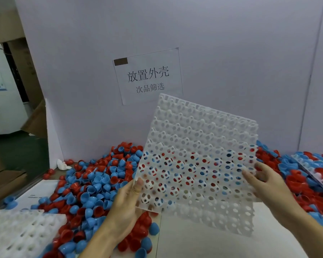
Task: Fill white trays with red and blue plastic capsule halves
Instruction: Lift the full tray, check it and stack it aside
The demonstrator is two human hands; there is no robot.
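Both hands hold an empty white perforated plastic tray tilted nearly upright above the tabletop: the left hand has its grip pinched on the lower-left edge, thumb on the near face, while the right hand has its grip clasped on the right edge. Behind and left of it lies the heap of loose red and blue plastic capsule halves, nearer the left hand. At far right another white tray already carries capsule halves, and an unfilled white tray sits at lower left.
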